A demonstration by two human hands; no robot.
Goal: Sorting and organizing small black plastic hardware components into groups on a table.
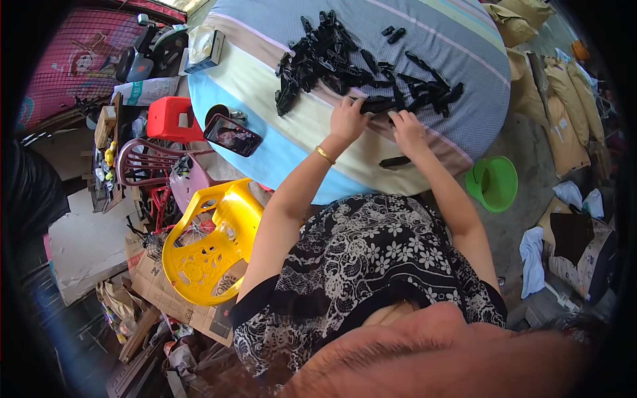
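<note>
A round table covered with a striped cloth (424,40) carries a pile of black plastic pieces (325,56) and a looser row of them (428,89) to the right. My left hand (347,119) grips one black plastic piece (377,104) at the near edge of that row. My right hand (407,129) rests with fingers closed on the same piece from the other side, a gold bangle (325,155) showing on my left wrist. One single black piece (395,161) lies apart near the table's front edge.
A phone (231,135) leans at the table's left edge. A yellow plastic chair (209,242), a red stool (171,119) and a maroon chair (142,162) crowd the left. A green bucket (493,183) stands right of the table; brown sacks (564,106) line the far right.
</note>
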